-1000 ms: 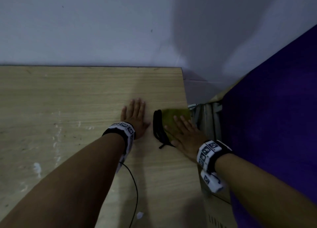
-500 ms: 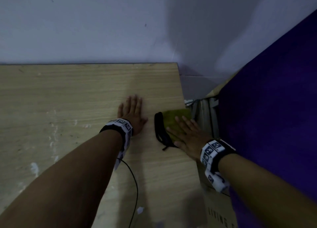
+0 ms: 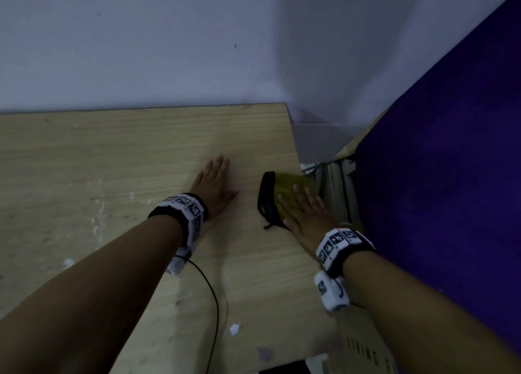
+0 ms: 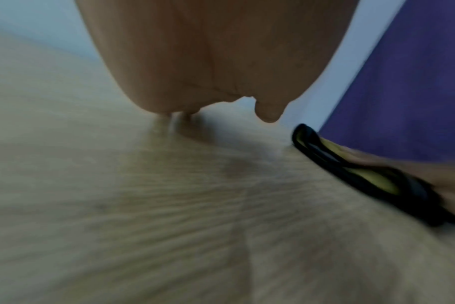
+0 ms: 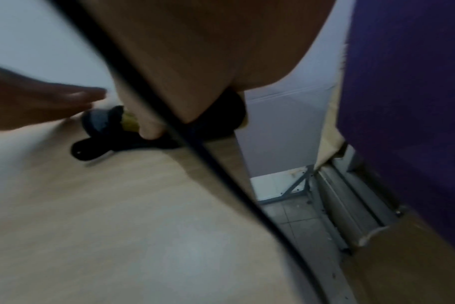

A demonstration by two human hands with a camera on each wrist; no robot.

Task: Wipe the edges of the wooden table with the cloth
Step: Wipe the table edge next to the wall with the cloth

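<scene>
Nearest the camera, a thin black cable (image 3: 210, 294) trails from the left wristband (image 3: 184, 213) across the wooden table (image 3: 112, 162), with a small white scrap (image 3: 234, 329) lying just beside it. The near part of the tabletop carries pale smears and specks on its left side. Farther in, the left hand (image 3: 215, 186) lies flat on the wood, palm down, fingers straight and together, holding nothing. To its right, apart from it, the right hand (image 3: 306, 211) presses flat on the cloth (image 3: 290, 183), fingers extended and slightly spread, none curled around it. The cloth is yellow-green with a black border and a loose black strap end; it lies at the table's right edge, its far corner reaching that edge. The right wristband (image 3: 339, 247) sits over the edge. Beyond the edge stand a metal frame (image 3: 335, 187) and a purple panel (image 3: 451, 176), with a cardboard box (image 3: 369, 351) below. At the far side, the table meets a pale wall (image 3: 169, 49).
</scene>
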